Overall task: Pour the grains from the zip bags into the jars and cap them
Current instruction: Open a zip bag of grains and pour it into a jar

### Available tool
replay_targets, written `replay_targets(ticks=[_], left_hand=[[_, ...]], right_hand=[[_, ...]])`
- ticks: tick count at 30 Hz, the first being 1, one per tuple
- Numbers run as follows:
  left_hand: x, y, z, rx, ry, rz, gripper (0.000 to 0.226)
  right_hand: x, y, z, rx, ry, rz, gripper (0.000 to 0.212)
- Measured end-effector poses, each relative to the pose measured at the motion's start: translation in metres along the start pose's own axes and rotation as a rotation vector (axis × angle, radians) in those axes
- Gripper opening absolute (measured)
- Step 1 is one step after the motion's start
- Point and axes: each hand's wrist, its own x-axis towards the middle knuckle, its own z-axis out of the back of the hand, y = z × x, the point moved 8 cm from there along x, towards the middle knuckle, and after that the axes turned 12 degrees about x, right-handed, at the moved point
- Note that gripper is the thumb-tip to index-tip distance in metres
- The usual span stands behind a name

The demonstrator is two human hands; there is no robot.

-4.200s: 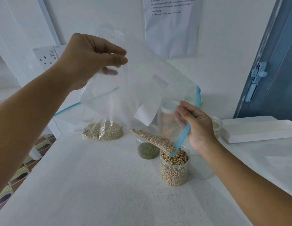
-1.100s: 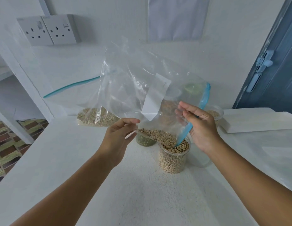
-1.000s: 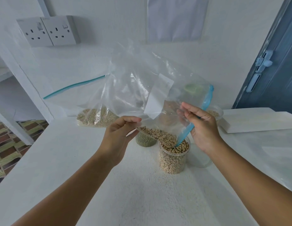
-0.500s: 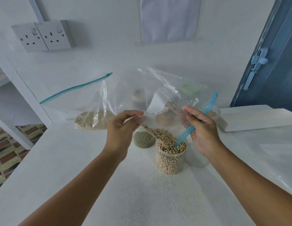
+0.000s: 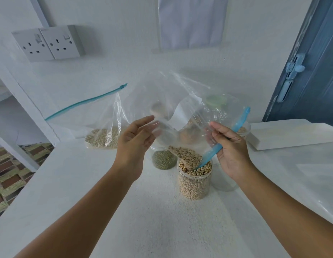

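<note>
1 head view, facing forward-down, close over counter.

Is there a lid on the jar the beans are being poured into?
No, the bean jar stands open, filled to its rim, with the zip bag tipped into its mouth.

Clear bag with blue zip; beige black-eyed beans; green grains.
</note>
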Motion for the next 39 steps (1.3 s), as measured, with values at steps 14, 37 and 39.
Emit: replay_targets(ticks=[14,37,39], left_hand=[[0.004,0.014,-0.006,0.168,0.145,-0.024,0.024],[0.0,0.05,-0.04,0.358,0.186,0.018,0.027],[0.001,0.046,-0.039,0.364,0.186,0.0,0.027]], right_hand=[[-0.003,0.003,-0.005,-0.001,-0.018,-0.001,0.029],[-0.013,-0.005,0.004,-0.427,0.083,-0.043,0.059],[-0.015,-0.005,0.003,-0.475,0.107,-0.037,0.06]])
